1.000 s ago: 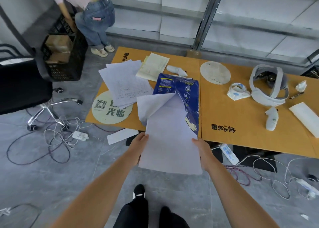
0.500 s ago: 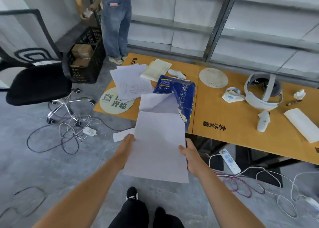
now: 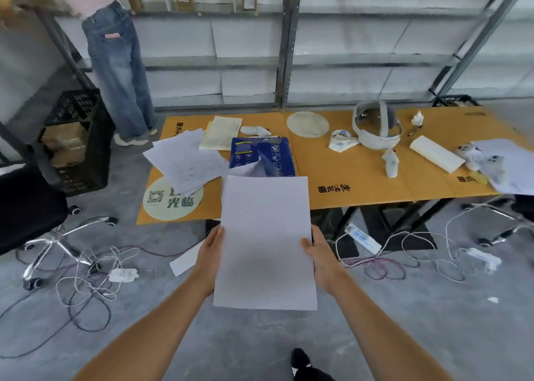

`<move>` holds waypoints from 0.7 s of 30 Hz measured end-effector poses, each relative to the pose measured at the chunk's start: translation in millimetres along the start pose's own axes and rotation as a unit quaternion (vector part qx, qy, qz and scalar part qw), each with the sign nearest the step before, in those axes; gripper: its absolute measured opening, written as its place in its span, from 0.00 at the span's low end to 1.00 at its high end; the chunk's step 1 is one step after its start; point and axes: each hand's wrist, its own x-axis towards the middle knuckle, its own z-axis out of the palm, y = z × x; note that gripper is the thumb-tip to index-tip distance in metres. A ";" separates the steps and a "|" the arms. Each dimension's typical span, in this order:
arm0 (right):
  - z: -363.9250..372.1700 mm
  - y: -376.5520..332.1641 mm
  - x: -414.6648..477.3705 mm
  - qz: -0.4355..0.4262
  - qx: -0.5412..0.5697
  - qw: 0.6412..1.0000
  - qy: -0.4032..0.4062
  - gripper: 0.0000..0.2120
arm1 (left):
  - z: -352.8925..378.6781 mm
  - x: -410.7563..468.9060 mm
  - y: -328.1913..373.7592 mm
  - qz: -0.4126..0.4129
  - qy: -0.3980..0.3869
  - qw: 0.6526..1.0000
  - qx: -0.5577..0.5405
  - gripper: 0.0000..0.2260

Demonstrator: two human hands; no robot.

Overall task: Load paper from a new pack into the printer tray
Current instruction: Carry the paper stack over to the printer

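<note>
I hold a stack of blank white paper (image 3: 265, 242) in front of me, above the floor and clear of the table. My left hand (image 3: 212, 253) grips its left edge and my right hand (image 3: 316, 253) grips its right edge. The torn-open blue paper pack (image 3: 261, 155) lies on the low brown table (image 3: 361, 184) just beyond the stack, its white flap curled up. No printer or tray is in view.
Loose printed sheets (image 3: 187, 161) and a round sticker (image 3: 173, 201) lie at the table's left. A white headset (image 3: 375, 129) sits to the right. Cables and power strips (image 3: 362, 237) litter the floor. An office chair (image 3: 31, 216), a black crate (image 3: 75, 138) and a standing person (image 3: 118, 71) are at left.
The paper stack has come out of the blue pack and off the table, toward me. My view has risen and backed away from the table.
</note>
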 end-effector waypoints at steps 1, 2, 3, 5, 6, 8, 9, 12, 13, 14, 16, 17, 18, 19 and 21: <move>6.2 8.3 -8.2 -0.015 0.004 0.999 0.035 0.12 | -6.5 0.8 0.1 0.000 -0.019 1.000 0.014 0.11; 12.7 17.2 -17.0 -0.031 0.003 0.997 0.077 0.10 | -12.6 -0.9 1.3 0.004 -0.037 0.999 0.025 0.11; 17.8 25.3 -26.0 -0.041 -0.005 0.991 0.126 0.09 | -17.9 -1.1 3.7 0.003 -0.053 0.998 0.039 0.11; 23.9 38.2 -47.9 -0.046 -0.016 0.978 0.204 0.10 | -21.0 -1.8 3.0 0.007 -0.094 0.992 0.084 0.23; 24.0 43.0 -62.4 -0.050 -0.006 0.972 0.230 0.11 | -18.9 -3.8 1.0 0.012 -0.113 0.989 0.096 0.25; 14.4 48.7 -95.9 -0.066 0.014 0.958 0.278 0.12 | -3.7 -22.4 5.5 0.017 -0.156 0.982 0.105 0.17; 6.8 49.2 -116.2 -0.078 0.024 0.952 0.296 0.11 | 7.8 -34.2 6.4 0.018 -0.188 0.975 0.116 0.16; -22.8 59.3 -180.5 -0.115 0.107 0.939 0.307 0.08 | 46.0 -68.0 -1.2 0.016 -0.259 0.955 0.142 0.12; -32.5 65.2 -204.8 -0.127 0.127 0.932 0.315 0.08 | 59.0 -78.7 -6.7 0.017 -0.290 0.945 0.150 0.12; -41.8 72.2 -229.0 -0.141 0.136 0.924 0.328 0.09 | 72.4 -94.2 -11.7 0.019 -0.328 0.932 0.155 0.14; -59.2 87.4 -280.2 -0.158 0.151 0.907 0.360 0.08 | 99.7 -126.1 -23.2 0.000 -0.384 0.907 0.172 0.18; -66.3 95.4 -305.8 -0.159 0.165 0.897 0.378 0.08 | 113.0 -143.4 -29.9 -0.011 -0.408 0.894 0.184 0.19; -74.1 104.8 -329.9 -0.160 0.185 0.886 0.395 0.09 | 125.0 -159.0 -37.8 -0.009 -0.433 0.879 0.198 0.20; -81.3 116.5 -359.2 -0.164 0.209 0.871 0.414 0.10 | 142.0 -172.1 -56.0 -0.004 -0.456 0.866 0.205 0.21; -89.3 135.1 -399.0 -0.167 0.244 0.847 0.442 0.10 | 161.1 -209.0 -68.7 0.015 -0.478 0.848 0.230 0.26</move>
